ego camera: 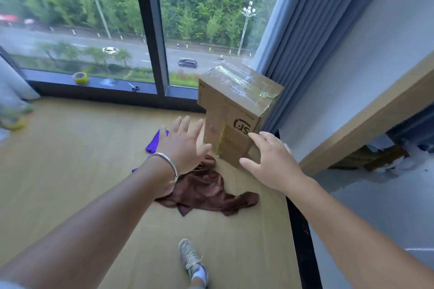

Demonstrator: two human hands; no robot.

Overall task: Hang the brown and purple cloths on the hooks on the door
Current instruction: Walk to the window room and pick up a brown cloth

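Note:
A crumpled brown cloth (209,191) lies on the tan floor in front of a stack of cardboard boxes (234,110). A purple cloth (155,142) lies just left of it, mostly hidden behind my left hand. My left hand (183,145), with a silver bangle on the wrist, hovers above both cloths with fingers spread and holds nothing. My right hand (270,159) reaches forward beside the lower box, fingers straight, also empty. No door or hooks are in view.
The taped boxes stand near a blue-grey curtain (303,37) and a large window (150,26). A yellow tape roll (81,77) and scissors (133,87) lie on the sill. A wooden table edge (366,115) runs at right. My shoe (191,258) is below.

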